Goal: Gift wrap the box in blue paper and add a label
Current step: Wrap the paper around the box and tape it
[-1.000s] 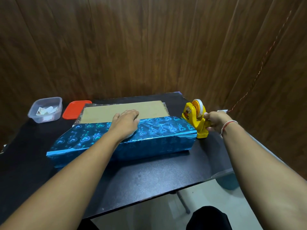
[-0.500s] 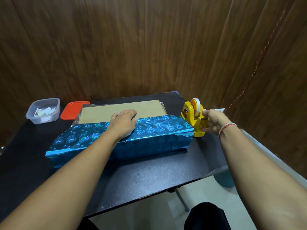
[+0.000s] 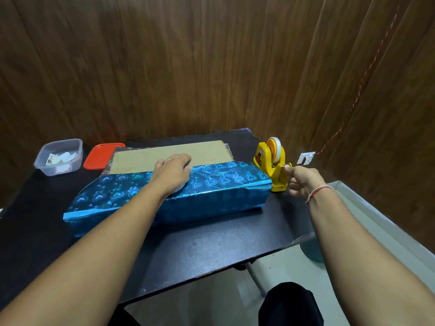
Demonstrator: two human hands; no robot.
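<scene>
The left hand (image 3: 173, 171) lies palm down with its fingers spread flat on top of the box (image 3: 169, 158), pinning the folded edge of the blue heart-patterned paper (image 3: 219, 184) where it meets the bare brown cardboard; the seam under the palm is covered and cannot be read. The paper covers the near face and the near half of the top, while the far half of the top is bare, and a strip of the sheet's dull underside peeks out past the far and left edges. The box's left end is lost under slack, tapering paper, so its corner there is hard to place. The right hand (image 3: 303, 182) is at the front lip of the yellow tape dispenser (image 3: 270, 165), thumb and forefinger closed together at the cutter; whether they pinch a strip of tape cannot be told, as the tape is too thin and clear to make out. The dispenser stands just beside the box's right end, close to the right rim of the black table (image 3: 211, 250). A broad bare stretch of table lies between the box and the near edge. At the far left, well apart from the box, a clear plastic tub (image 3: 58, 157) holds small paper pieces too small to read, and its red lid (image 3: 101, 155) lies beside it, touching the far wood-panel wall (image 3: 211, 67).
</scene>
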